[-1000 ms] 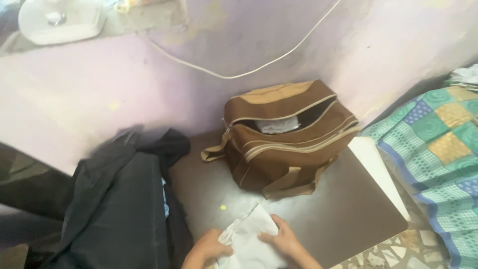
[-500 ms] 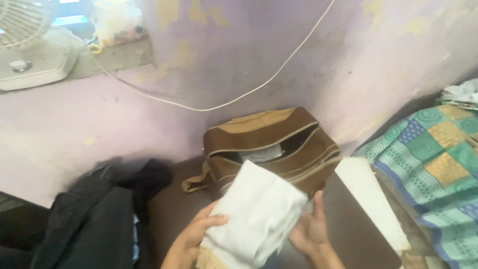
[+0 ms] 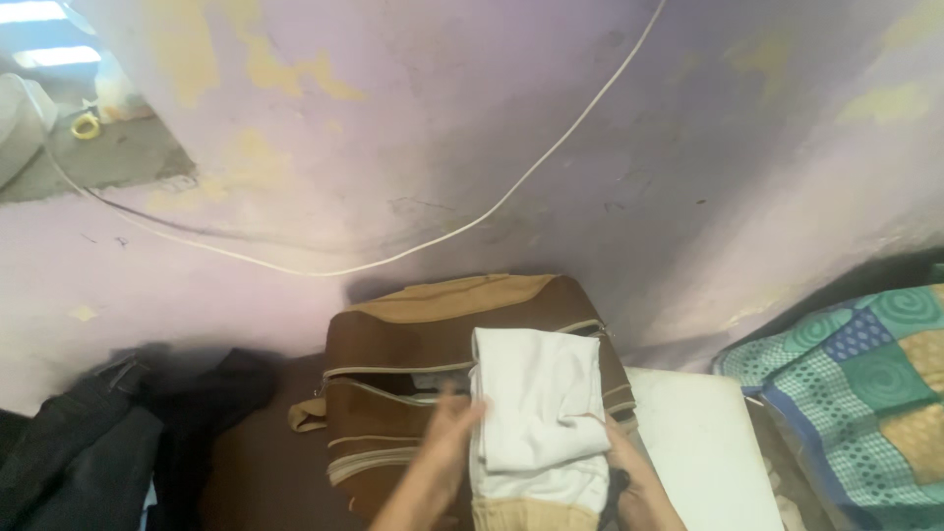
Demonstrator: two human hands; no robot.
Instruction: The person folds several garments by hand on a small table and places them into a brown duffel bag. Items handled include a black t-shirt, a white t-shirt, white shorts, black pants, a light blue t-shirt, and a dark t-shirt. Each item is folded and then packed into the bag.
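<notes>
White folded cloth (image 3: 536, 418), low in the centre of the frame over the open brown bag (image 3: 413, 393), looks light and limp, so the left hand (image 3: 447, 442) and right hand (image 3: 634, 482) clamp its sides where folds stay stacked.

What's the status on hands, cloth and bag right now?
Left hand and right hand: both flank the folded white cloth, holding it. Cloth over brown bag, zip open. Nothing blocks the opening.
</notes>
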